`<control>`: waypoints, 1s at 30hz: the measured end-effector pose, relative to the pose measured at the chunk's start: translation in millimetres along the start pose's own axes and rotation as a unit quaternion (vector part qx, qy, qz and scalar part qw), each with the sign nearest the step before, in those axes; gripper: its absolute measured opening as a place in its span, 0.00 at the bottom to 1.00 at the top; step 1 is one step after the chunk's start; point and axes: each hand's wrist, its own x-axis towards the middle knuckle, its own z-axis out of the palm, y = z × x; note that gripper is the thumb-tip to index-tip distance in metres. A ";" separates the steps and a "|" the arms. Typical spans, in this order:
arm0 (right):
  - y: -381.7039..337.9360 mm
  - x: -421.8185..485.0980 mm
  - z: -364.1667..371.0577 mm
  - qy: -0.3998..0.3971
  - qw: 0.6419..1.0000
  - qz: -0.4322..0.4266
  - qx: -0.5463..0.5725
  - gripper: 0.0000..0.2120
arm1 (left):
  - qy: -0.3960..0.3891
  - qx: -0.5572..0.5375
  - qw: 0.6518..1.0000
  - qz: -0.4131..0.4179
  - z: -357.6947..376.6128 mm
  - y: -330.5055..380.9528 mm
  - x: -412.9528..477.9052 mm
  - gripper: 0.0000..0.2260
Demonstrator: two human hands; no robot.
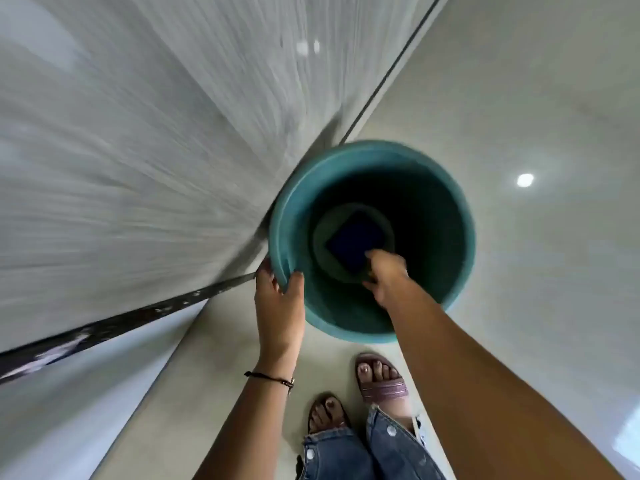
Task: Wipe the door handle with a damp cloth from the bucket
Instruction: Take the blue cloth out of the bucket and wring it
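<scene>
Head view: teal bucket (pixel 287 216) on floor; left hand (pixel 278 303) gripping its rim; right hand (pixel 388 271) inside, fingers closing on dark blue cloth (pixel 348 244) at bottom. Door handle unseen; wiping not begun.

Glossy pale tile floor (pixel 519 98), round ceiling-light reflection (pixel 525 180) at right, dark thin joint line (pixel 391 71) running diag. to top edge, grey-white streaked wall panel (pixel 138 133) at left, motion-blurred, dark scuffed strip (pixel 114 323) along its base
</scene>
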 end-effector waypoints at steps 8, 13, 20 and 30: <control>17.6 105.6 44.7 0.013 0.998 0.052 0.036 0.22 | 0.041 -0.047 0.998 0.018 16.0 -22.9 17.5 0.15; 15.4 102.2 43.9 0.057 0.997 0.026 0.052 0.22 | 0.043 -0.029 0.999 0.016 16.4 -23.6 23.7 0.14; -16.8 -38.0 7.8 -0.075 0.980 -0.044 0.176 0.14 | 0.009 0.046 0.993 -0.106 6.7 9.1 -1.5 0.21; -25.8 -332.1 -111.9 -0.268 0.962 -0.045 0.029 0.13 | -0.147 -0.146 0.971 -0.119 -97.6 162.3 -219.3 0.17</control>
